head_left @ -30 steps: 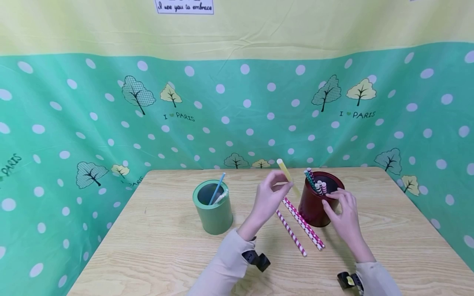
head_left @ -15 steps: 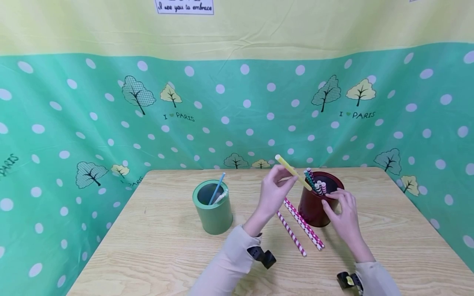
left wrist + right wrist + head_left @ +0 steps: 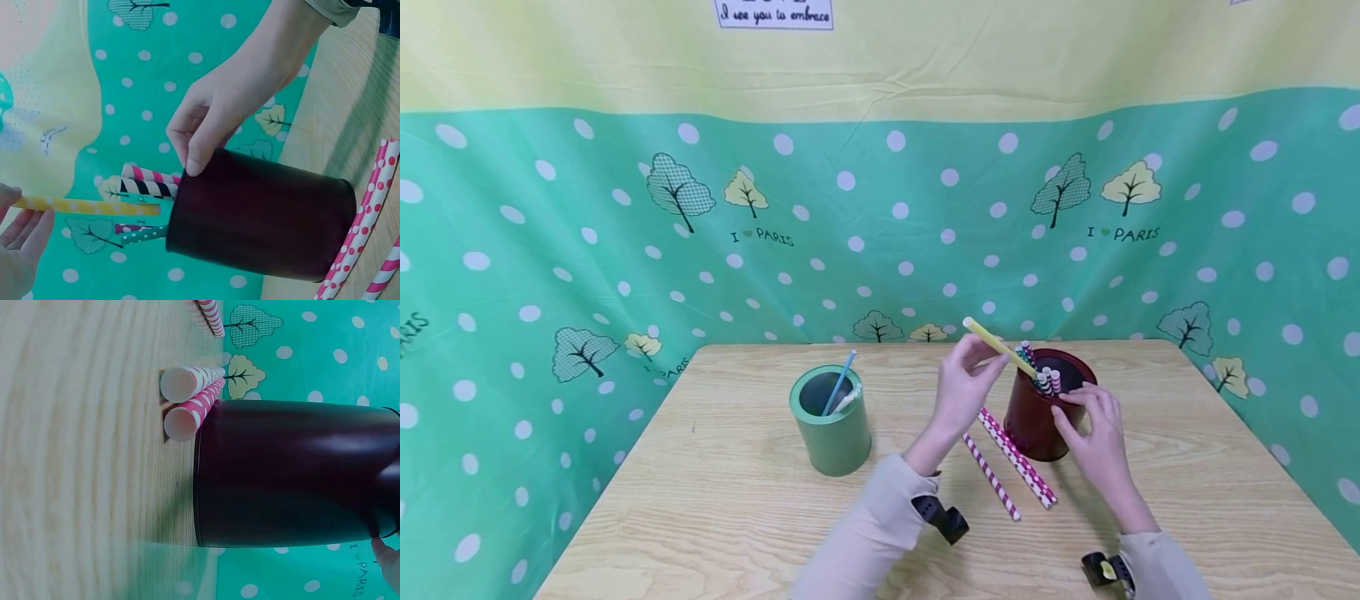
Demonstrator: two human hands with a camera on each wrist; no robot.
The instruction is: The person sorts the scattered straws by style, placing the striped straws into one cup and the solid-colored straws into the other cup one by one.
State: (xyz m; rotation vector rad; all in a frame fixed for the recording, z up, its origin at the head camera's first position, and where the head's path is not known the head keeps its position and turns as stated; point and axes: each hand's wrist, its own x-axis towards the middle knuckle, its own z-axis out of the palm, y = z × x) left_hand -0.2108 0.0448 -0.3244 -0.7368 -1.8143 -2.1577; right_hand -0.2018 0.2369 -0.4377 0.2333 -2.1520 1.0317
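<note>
Between thumb and fingers, my left hand [image 3: 964,387] pinches a yellow paper straw [image 3: 996,340] with pale dots. The straw tilts down to the right, its low end over the rim of the dark red cup [image 3: 1037,425]. In the left wrist view, that yellow straw [image 3: 94,206] points at the cup's mouth, just short of it. My right hand [image 3: 1097,429] grips the cup's rim on the near right, thumb outside and fingers over the edge. Several patterned straws [image 3: 1048,381] stand in the cup, leaning to its left side.
Left of the hands stands a green cup [image 3: 835,442] with a blue straw [image 3: 841,382] and a whitish straw in it. On the wooden table [image 3: 715,500] lie two pink-and-white dotted straws [image 3: 1018,458] and a striped straw [image 3: 992,477], close to the red cup. A patterned cloth hangs behind.
My left hand has moved right with the yellow straw, which has swung from steep to more slanted and now reaches the red cup's rim. The right hand stays in place.
</note>
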